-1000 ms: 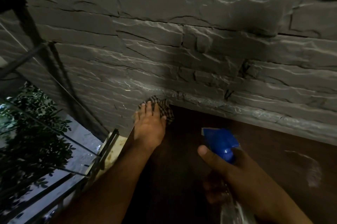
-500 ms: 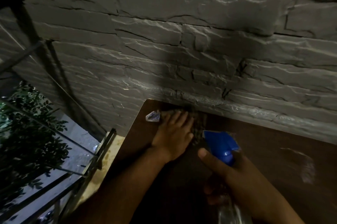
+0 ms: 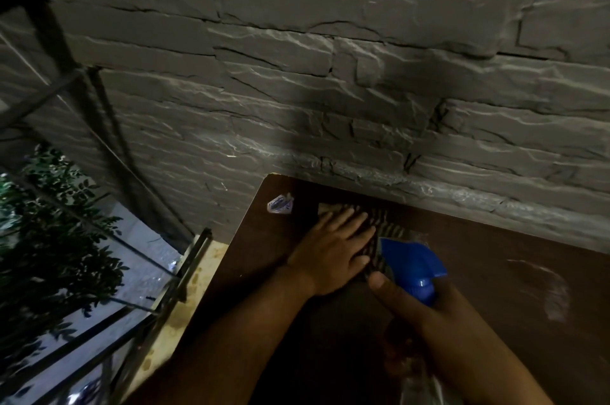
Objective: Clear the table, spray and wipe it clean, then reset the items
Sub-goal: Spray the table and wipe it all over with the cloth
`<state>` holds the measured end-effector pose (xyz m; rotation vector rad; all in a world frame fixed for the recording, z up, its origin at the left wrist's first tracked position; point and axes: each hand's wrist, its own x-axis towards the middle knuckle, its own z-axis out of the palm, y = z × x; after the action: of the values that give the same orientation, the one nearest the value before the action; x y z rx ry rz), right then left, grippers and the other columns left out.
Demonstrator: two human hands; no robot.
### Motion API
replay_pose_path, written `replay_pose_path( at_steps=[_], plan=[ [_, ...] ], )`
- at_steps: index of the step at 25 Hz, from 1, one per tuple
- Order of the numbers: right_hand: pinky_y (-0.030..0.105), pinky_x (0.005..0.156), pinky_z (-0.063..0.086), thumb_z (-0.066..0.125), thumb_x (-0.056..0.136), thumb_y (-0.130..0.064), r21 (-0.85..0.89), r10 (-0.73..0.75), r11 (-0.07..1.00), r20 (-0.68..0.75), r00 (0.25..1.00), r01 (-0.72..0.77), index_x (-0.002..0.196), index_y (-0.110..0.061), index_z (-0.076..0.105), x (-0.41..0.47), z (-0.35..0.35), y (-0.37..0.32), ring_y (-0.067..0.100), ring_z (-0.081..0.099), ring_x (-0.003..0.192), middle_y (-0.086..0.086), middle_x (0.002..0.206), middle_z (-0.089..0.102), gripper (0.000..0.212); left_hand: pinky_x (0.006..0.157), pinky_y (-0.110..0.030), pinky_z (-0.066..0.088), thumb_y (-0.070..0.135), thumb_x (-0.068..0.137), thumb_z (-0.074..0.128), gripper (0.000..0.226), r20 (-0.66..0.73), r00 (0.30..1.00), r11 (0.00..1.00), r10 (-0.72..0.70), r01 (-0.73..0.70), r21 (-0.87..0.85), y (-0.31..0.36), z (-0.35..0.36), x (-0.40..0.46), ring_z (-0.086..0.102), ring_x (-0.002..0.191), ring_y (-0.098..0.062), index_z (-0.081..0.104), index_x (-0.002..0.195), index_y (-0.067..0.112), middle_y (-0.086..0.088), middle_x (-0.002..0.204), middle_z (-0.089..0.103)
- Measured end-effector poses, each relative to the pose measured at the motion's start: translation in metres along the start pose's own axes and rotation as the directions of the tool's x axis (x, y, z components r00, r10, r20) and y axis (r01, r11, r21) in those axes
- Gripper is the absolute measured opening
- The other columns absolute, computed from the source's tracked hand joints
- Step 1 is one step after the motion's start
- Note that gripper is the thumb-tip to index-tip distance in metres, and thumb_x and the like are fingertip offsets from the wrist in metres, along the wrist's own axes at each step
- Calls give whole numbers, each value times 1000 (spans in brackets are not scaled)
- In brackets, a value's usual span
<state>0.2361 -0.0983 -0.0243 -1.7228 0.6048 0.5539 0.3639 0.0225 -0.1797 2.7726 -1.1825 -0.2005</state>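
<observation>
A dark brown table [image 3: 495, 266] stands against a grey stone wall. My left hand [image 3: 333, 249] lies flat with straight fingers on a checked cloth [image 3: 383, 226], pressing it onto the table near the far left corner. My right hand [image 3: 425, 315] grips a spray bottle [image 3: 412, 262] with a blue trigger head, held just right of the cloth and above the table; its clear body shows at the bottom edge. A small white and blue sticker [image 3: 280, 205] sits on the table's far left corner.
The stone wall [image 3: 330, 91] runs along the table's far edge. A pale smear [image 3: 554, 292] marks the table at the right. Left of the table are a metal railing [image 3: 158, 299], a pale ledge and a leafy plant [image 3: 49, 239] below.
My left hand has slid the cloth from the table's far left corner to the right along the wall edge, uncovering the sticker. My right hand has kept hold of the bottle.
</observation>
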Motion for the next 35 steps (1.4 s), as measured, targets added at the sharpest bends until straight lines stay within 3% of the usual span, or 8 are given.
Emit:
replay_pose_path(
  at_steps=[2,6,11,16,21,28,33,35],
  plan=[
    [30,56,55,62,49,-55,-5,-8,1000,-13,1000,8,84,-18,57,-2,3,1,20,68,59,10,66,70,51,121,-37,-1,50,99,24,60,18,999,999,-34,34,2,-43,-1,-13,-3,149,-16,17,153,26,3,161,5],
    [24,63,52,55,51,-65,-107,-55,993,18,998,56,80,-24,60,-9,12,-1,12,67,64,5,69,70,51,122,-44,4,48,99,26,60,-69,832,834,-550,544,-87,-63,0,-53,-4,149,-21,17,153,23,-2,162,3],
    [16,50,53,64,51,-59,-21,-130,991,35,991,131,80,-38,67,-17,23,-1,11,71,61,7,75,75,36,122,-39,5,49,99,28,57,2,992,992,123,-123,-8,-33,7,-99,-3,149,-13,23,151,27,4,161,10],
    [19,54,54,61,46,-61,-53,-84,995,61,995,88,80,-25,56,-21,27,8,11,68,57,5,73,70,49,121,-41,-2,49,100,23,60,-44,824,825,-565,562,-63,-58,-2,-73,-10,148,-18,11,153,24,-1,162,-3],
    [44,78,59,65,40,-65,-36,-79,996,61,995,81,81,-24,64,-34,30,7,28,73,77,14,83,75,58,122,-38,5,49,98,27,58,-15,997,996,79,-80,-35,6,9,-133,-1,148,-13,23,151,26,3,161,12],
    [30,58,52,57,53,-60,-71,10,997,-46,999,-13,87,-11,59,-41,24,19,26,69,67,18,77,71,60,121,-42,1,46,101,21,59,-65,749,752,-659,656,-65,-38,4,-86,-5,149,-23,10,153,21,-6,163,1],
    [29,56,45,54,55,-58,-9,45,999,-121,992,-46,85,-13,56,-44,20,20,23,65,64,16,77,70,54,120,-39,-1,43,100,30,57,16,1000,1000,20,-20,-5,36,4,-73,-2,149,-19,17,153,24,0,163,6],
    [26,52,43,55,55,-60,-7,67,998,-136,988,-69,83,-16,53,-46,18,21,18,65,61,13,75,70,53,120,-38,0,43,101,29,58,1,988,988,-156,156,8,-2,3,-53,-2,149,-19,15,153,23,-2,163,5]
  ],
)
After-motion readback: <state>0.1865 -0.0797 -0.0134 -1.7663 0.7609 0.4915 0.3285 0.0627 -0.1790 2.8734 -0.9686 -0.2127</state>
